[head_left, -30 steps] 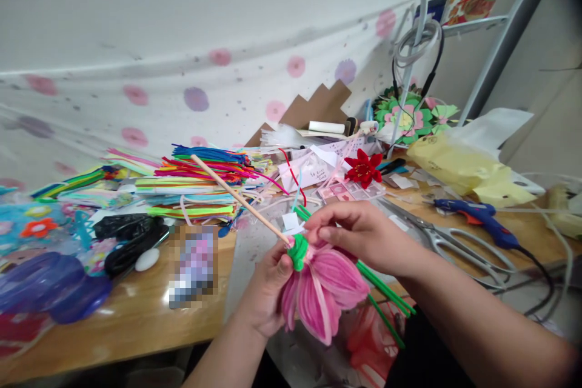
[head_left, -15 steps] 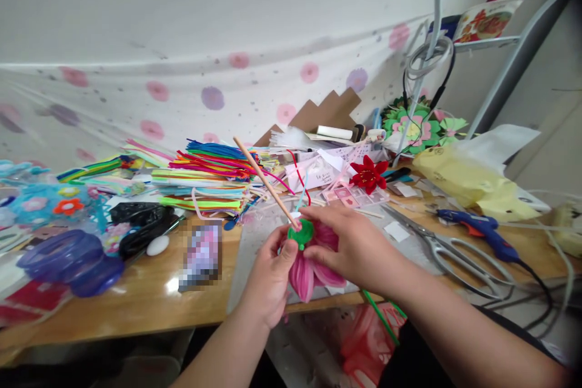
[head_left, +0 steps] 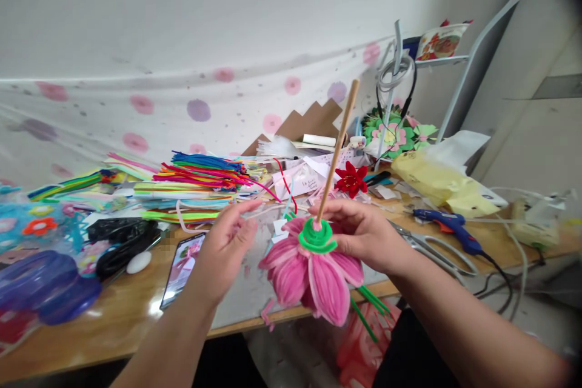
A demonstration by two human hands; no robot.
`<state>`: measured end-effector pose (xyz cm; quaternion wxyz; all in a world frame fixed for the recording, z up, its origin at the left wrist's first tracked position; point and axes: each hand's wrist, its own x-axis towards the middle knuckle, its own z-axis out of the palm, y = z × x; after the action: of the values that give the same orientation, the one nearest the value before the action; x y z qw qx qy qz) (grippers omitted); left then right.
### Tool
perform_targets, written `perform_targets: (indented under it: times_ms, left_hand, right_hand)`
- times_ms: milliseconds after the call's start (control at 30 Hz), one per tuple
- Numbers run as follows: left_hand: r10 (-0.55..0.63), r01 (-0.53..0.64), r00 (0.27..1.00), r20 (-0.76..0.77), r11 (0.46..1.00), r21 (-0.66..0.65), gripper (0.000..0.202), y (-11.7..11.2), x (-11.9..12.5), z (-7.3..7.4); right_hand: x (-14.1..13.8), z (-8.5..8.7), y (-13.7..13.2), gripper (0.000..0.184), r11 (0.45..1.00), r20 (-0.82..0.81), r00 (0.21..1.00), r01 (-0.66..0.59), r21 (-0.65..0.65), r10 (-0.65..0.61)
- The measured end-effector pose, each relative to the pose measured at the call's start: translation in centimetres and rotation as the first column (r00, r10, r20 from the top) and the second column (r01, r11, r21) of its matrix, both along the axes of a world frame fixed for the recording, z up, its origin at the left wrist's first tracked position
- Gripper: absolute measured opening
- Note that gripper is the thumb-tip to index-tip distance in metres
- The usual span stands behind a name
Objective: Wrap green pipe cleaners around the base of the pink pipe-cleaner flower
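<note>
Mostly, the pink flower (head_left: 330, 291) hangs below the right grip (head_left: 370, 235)

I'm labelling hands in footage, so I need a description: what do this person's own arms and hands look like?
The left hand and right hand are ungloved, with no rings visible. The left forearm and right forearm are bare as far as they show: no sleeve, watch or bracelet to be seen.
</note>
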<state>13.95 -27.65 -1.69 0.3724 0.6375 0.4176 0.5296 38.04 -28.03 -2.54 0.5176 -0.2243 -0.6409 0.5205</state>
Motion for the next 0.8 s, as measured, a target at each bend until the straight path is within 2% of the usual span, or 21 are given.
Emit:
perform_targets:
  times_ms: [33,100,133,200,233,267,300,433,533,633,800]
  left_hand:
    - [-0.027,0.027,1.0,0.004,0.999,0.047,0.042,0.4,0.3,0.3]
    - [-0.247,0.246,0.968,0.045,0.969,0.014,0.05,0.9,1.4,0.9]
    - [-0.39,0.396,0.917,0.089,0.916,-0.062,0.057,1.1,2.1,1.1]
    - [-0.593,0.636,0.771,0.231,0.729,-0.252,0.069,1.1,3.5,1.1]
    - [-0.627,0.703,0.712,0.316,0.637,-0.317,0.071,1.0,4.1,1.0]
    - [-0.624,0.734,0.679,0.387,0.584,-0.346,0.07,0.9,4.6,0.7]
    - [-0.601,0.744,0.667,0.44,0.562,-0.362,0.068,0.7,4.9,0.2]
    - [-0.424,0.675,0.714,0.557,0.628,-0.387,0.066,-0.9,5.4,-2.4]
    - [-0.298,0.608,0.729,0.617,0.695,-0.383,0.068,-2.4,5.4,-3.9]
    - [-0.245,0.567,0.732,0.635,0.736,-0.371,0.063,-3.8,5.5,-4.3]
    - [-0.159,0.498,0.768,0.62,0.757,-0.423,0.052,-5.3,4.9,-4.2]
  right_hand:
    - [0.0,0.1,-0.1,0.039,0.998,-0.039,0.998,-0.053,-0.026,0.051]
    - [0.0,0.1,0.0,0.04,0.987,-0.096,0.986,-0.145,-0.073,0.138]
    - [0.0,0.1,0.0,0.04,0.979,-0.116,0.978,-0.184,-0.091,0.173]
    - [-0.1,0.0,0.3,0.039,0.964,-0.143,0.964,-0.242,-0.112,0.226]
    - [-0.1,0.0,0.4,0.037,0.958,-0.144,0.958,-0.263,-0.116,0.246]
    - [-0.1,-0.1,0.6,0.035,0.953,-0.133,0.955,-0.28,-0.119,0.264]
    - [-0.1,-0.2,0.7,0.033,0.95,-0.108,0.955,-0.287,-0.12,0.275]
    - [0.0,0.1,0.4,0.027,0.979,0.116,0.973,-0.194,-0.058,0.199]
    - [0.0,0.5,-0.1,0.023,0.983,0.281,0.944,-0.182,0.012,0.171]
    - [-0.1,0.5,-0.6,0.021,0.971,0.338,0.917,-0.236,0.036,0.211]
    - [-1.0,-0.3,-1.5,0.022,0.978,0.359,0.916,-0.207,0.038,0.18]
